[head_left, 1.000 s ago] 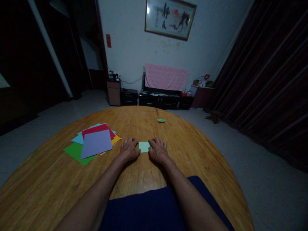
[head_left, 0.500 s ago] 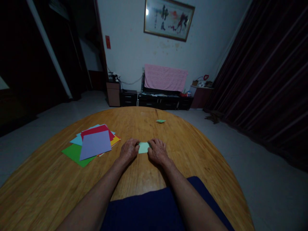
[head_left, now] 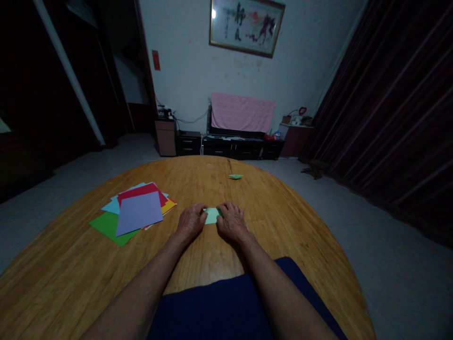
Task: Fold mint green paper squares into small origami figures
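A small pale green piece of paper lies on the wooden table between my hands. My left hand is closed on its left end, the thumb and fingers curled at the edge. At the right end my right hand grips it in the same way. Only the middle of the paper shows; both ends are covered by my fingers. Beyond my hands rests a small folded green paper shape, apart from them.
To the left on the round table lies a fanned pile of coloured sheets, with a purple sheet on top and a green sheet sticking out. Dark blue cloth covers my lap at the near edge.
My left hand has shifted very slightly right along the paper, so a little less of it shows. The whole view has tilted slightly; the rest stays put.
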`<state>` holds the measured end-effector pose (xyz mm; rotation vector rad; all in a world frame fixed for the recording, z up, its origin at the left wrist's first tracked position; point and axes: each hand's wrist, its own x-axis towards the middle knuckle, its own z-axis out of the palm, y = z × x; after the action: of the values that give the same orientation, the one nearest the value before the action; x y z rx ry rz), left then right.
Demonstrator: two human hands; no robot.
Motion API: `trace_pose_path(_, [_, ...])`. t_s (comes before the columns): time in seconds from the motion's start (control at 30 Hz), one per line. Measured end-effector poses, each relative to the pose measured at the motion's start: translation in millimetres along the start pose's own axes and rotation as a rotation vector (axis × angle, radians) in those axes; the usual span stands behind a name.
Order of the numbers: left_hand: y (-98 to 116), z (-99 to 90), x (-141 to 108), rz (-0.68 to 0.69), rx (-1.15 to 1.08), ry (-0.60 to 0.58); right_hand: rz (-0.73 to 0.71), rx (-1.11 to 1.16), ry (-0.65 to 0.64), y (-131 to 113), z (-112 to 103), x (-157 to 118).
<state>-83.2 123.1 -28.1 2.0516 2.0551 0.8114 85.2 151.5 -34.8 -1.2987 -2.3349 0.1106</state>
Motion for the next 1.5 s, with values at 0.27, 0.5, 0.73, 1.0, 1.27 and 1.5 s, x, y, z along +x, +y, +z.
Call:
trace_pose_path(0.27, [5.4,-2.0,3.2,-0.058,-0.047,0.051,0.002,0.119,0.073,0.1,0.2,0.9])
trace_pose_path(0.5, [3.3,-4.7,1.1,0.077,-0.276,0.269,-0.138,0.255,0.237,-2.9,-5.2,8.5])
trace_pose_path(0.73, [-1.4,-0.9,-2.4,0.177,-0.31,0.207,-0.157,0.257,0.237,3.0,-1.2,10.0])
trace_pose_path(1.0, [-10.3,5.9,-2.0,0.225,-0.308,0.146,-0.181,0.259,0.213,4.5,0.8,7.7])
trace_pose_path(1.27, [-16.3,9.0,0.0,0.29,-0.269,0.095,-0.158,0.232,0.13,14.0,8.3,8.3])
trace_pose_path(1.5, [-16.8,8.5,0.3,0.333,-0.19,0.064,-0.188,0.124,0.093,3.9,-1.2,2.8])
